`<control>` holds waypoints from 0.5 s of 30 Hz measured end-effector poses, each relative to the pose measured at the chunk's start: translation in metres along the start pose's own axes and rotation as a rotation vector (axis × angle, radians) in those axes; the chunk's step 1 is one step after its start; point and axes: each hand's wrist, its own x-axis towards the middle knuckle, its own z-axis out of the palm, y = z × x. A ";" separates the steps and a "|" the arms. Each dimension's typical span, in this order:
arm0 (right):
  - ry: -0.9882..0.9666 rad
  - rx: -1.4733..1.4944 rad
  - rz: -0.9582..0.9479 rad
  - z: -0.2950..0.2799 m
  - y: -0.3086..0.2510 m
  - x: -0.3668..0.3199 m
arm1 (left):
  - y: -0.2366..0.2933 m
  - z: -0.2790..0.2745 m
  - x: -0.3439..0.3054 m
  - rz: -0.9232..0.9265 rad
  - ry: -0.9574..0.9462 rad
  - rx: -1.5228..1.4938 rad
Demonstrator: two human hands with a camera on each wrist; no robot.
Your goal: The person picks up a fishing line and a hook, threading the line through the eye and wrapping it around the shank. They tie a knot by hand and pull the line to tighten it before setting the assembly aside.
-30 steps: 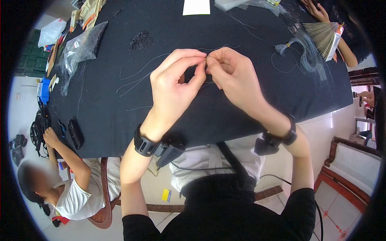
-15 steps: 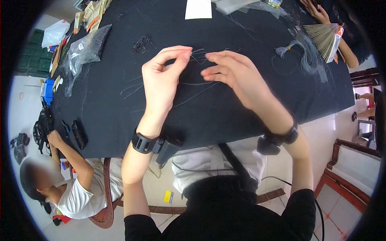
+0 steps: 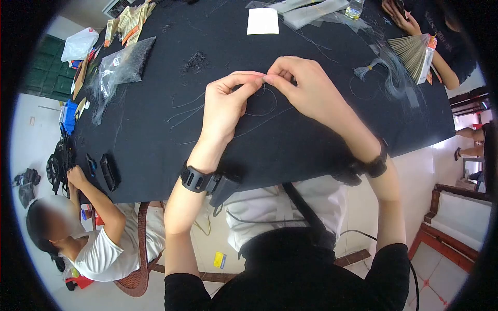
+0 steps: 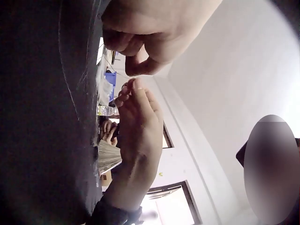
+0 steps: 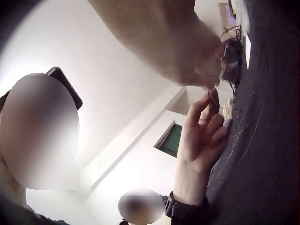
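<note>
Over the black tablecloth my left hand (image 3: 224, 109) and right hand (image 3: 306, 83) meet fingertip to fingertip. The left thumb and forefinger pinch thin grey line (image 3: 264, 124), its strands trailing left below the wrist and looping beneath the fingers. My right thumb and forefinger also pinch the line at that meeting spot. In the left wrist view, the right hand (image 4: 140, 117) points up toward the left fingers. From the right wrist, a short bit of line shows at the fingertips of the left hand (image 5: 199, 140). The fingertips hide the pinched part itself.
A pile of small black pieces (image 3: 195, 61) lies beyond the left hand, near a clear bag of dark pieces (image 3: 129, 65). Rightward are a tied bundle of line (image 3: 386, 70) and a fanned stack of cards (image 3: 412, 54). A white card (image 3: 263, 21) lies ahead. Other people sit at both sides.
The hands were together, drew apart half a second ago with the right fingers spread, and now meet again. My right fingers have closed on the line.
</note>
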 end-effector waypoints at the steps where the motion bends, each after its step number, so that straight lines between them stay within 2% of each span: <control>1: 0.000 -0.014 -0.035 0.002 0.002 -0.001 | -0.001 -0.001 0.001 -0.001 -0.014 -0.012; 4: 0.033 -0.014 -0.039 0.002 0.007 0.001 | 0.000 -0.001 0.002 -0.046 -0.037 -0.021; 8: 0.033 0.007 0.074 -0.013 0.011 0.004 | 0.000 -0.004 0.003 -0.153 -0.075 -0.102; 9: 0.096 -0.026 -0.002 -0.015 0.020 0.005 | -0.001 -0.006 0.004 -0.165 -0.078 -0.140; 12: 0.166 -0.079 0.036 -0.037 0.030 0.012 | -0.003 -0.010 0.006 -0.193 -0.093 -0.246; 13: 0.223 -0.051 -0.035 -0.041 0.042 0.016 | -0.003 -0.011 0.006 -0.196 -0.098 -0.275; 15: 0.260 -0.086 -0.034 -0.058 0.056 0.023 | -0.002 -0.011 0.006 -0.205 -0.096 -0.310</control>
